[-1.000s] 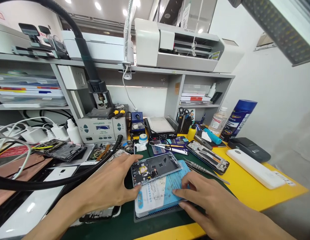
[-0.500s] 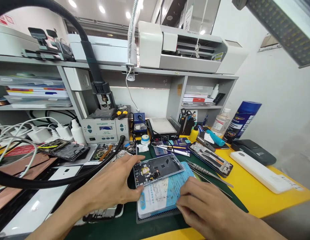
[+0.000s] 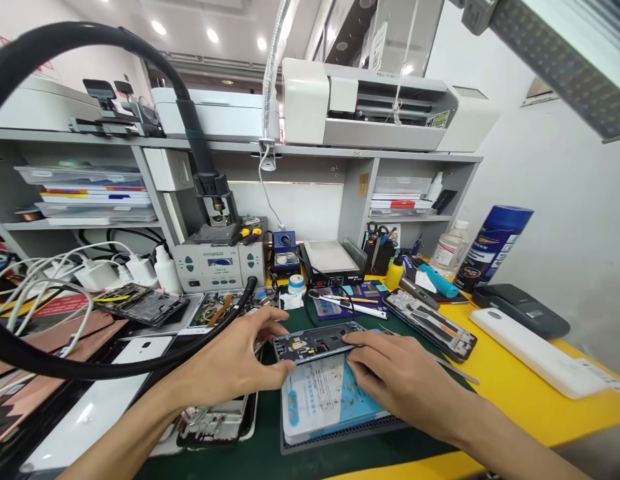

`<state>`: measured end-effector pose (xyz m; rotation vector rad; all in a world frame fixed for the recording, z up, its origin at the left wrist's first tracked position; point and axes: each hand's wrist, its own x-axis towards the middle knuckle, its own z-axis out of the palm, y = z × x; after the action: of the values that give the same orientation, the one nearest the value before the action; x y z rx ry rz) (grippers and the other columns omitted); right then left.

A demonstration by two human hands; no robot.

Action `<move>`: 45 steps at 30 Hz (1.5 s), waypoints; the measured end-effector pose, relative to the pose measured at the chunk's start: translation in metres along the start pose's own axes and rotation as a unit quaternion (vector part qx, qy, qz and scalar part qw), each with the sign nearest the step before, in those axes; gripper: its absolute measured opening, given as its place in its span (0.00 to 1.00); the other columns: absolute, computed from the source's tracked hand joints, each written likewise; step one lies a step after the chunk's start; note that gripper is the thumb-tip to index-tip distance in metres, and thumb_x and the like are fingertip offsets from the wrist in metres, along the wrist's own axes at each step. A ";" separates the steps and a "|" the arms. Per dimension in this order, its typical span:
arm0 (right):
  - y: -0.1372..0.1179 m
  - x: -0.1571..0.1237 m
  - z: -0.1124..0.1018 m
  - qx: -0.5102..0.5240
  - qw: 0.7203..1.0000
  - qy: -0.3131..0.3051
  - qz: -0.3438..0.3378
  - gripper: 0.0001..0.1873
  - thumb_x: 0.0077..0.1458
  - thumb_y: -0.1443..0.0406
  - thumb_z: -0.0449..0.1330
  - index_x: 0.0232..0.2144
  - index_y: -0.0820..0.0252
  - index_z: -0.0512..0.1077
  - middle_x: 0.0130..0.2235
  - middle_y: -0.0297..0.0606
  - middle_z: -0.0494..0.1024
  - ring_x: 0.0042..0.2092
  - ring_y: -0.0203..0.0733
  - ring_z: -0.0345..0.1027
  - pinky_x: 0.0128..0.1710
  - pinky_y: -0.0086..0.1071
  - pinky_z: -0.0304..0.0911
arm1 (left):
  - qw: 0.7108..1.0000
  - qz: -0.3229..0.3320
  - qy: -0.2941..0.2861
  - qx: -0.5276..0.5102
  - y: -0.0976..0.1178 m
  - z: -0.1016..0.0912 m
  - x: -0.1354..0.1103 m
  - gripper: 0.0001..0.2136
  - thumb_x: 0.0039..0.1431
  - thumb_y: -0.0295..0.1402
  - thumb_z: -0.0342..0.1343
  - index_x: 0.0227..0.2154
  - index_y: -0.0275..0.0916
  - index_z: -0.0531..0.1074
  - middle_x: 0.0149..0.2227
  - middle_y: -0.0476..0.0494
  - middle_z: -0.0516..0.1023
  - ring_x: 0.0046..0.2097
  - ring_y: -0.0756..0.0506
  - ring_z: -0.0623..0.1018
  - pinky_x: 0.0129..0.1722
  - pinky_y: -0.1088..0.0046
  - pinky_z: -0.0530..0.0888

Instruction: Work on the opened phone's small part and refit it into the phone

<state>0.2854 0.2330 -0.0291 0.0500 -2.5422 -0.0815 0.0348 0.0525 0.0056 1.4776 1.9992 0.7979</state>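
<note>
An opened phone housing (image 3: 317, 343), with its inner parts showing, is tilted above a blue and white printed box (image 3: 320, 393). Thumb and fingers of my left hand (image 3: 227, 357) grip its left end. My right hand (image 3: 403, 377) pinches the right end, with the fingertips partly hidden behind the knuckles. Under the box lies a dark grey mesh-edged tray (image 3: 335, 435) on the green mat (image 3: 240, 460). Another disassembled phone (image 3: 217, 423) rests below my left forearm.
A black hot-air hose (image 3: 155, 363) loops across the left side, near my left arm. Behind stand the rework station (image 3: 220, 263) and a heating plate (image 3: 333, 257). To the right are a phone frame (image 3: 433, 323), tweezers (image 3: 455, 368) and a white power bank (image 3: 525, 350).
My right hand has moved up from the box's edge and taken hold of the housing's right end. The housing now appears more edge-on, and the view has shifted slightly.
</note>
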 end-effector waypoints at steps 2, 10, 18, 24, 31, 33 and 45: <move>0.001 0.003 0.000 -0.015 0.999 0.014 -0.026 0.13 0.73 0.72 0.55 0.38 0.65 0.79 0.44 0.50 0.89 0.44 0.57 0.88 0.38 0.47 0.83 | 1.000 -0.001 -0.001 -0.013 0.000 -0.001 0.000 0.35 0.57 0.57 0.65 0.63 0.46 0.67 0.60 0.35 0.79 0.62 0.32 0.78 0.60 0.51 0.78; -0.008 0.007 -0.015 -0.063 0.994 0.074 -0.051 0.11 0.73 0.73 0.56 0.39 0.64 0.77 0.41 0.48 0.88 0.41 0.54 0.87 0.39 0.44 0.82 | 0.999 0.038 -0.007 -0.036 -0.005 0.001 -0.001 0.29 0.60 0.51 0.65 0.59 0.44 0.72 0.57 0.37 0.81 0.59 0.35 0.80 0.61 0.53 0.77; -0.018 0.005 -0.024 -0.064 0.993 0.101 -0.024 0.11 0.74 0.72 0.56 0.39 0.63 0.77 0.42 0.47 0.88 0.41 0.52 0.87 0.38 0.40 0.78 | 0.996 0.088 -0.008 -0.011 -0.011 0.005 -0.005 0.25 0.68 0.55 0.58 0.59 0.45 0.74 0.56 0.40 0.81 0.58 0.38 0.81 0.58 0.57 0.78; -0.025 0.003 -0.025 -0.024 0.994 0.099 0.031 0.10 0.70 0.72 0.57 0.37 0.58 0.77 0.41 0.43 0.88 0.38 0.49 0.86 0.31 0.37 0.75 | 0.979 0.188 0.063 0.053 0.000 0.025 -0.014 0.18 0.69 0.44 0.63 0.59 0.51 0.74 0.56 0.44 0.79 0.58 0.37 0.77 0.59 0.54 0.74; -0.029 0.005 -0.032 0.034 0.995 0.072 0.066 0.11 0.66 0.73 0.57 0.36 0.56 0.77 0.40 0.39 0.87 0.38 0.45 0.85 0.36 0.36 0.75 | 0.935 0.329 0.119 0.062 0.001 0.041 -0.012 0.08 0.74 0.30 0.55 0.49 0.49 0.77 0.42 0.51 0.82 0.47 0.45 0.79 0.57 0.61 0.75; -0.028 0.005 -0.036 0.051 0.994 0.053 0.082 0.11 0.66 0.72 0.57 0.37 0.55 0.77 0.40 0.37 0.88 0.39 0.45 0.84 0.38 0.36 0.74 | 0.926 0.349 0.129 0.062 0.000 0.043 -0.011 0.08 0.73 0.29 0.56 0.49 0.47 0.76 0.41 0.51 0.82 0.45 0.46 0.79 0.58 0.60 0.76; -0.019 0.028 -0.053 0.154 0.972 -0.110 0.141 0.06 0.72 0.66 0.59 0.40 0.51 0.75 0.39 0.27 0.82 0.37 0.35 0.74 0.40 0.30 0.66 | 0.903 0.387 0.150 0.109 0.003 0.046 -0.011 0.09 0.73 0.28 0.56 0.51 0.45 0.75 0.41 0.50 0.84 0.45 0.45 0.81 0.52 0.64 0.80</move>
<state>0.2925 0.2100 0.0289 -0.2096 -2.7316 0.4413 0.0717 0.0498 -0.0231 2.4752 1.7084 1.1963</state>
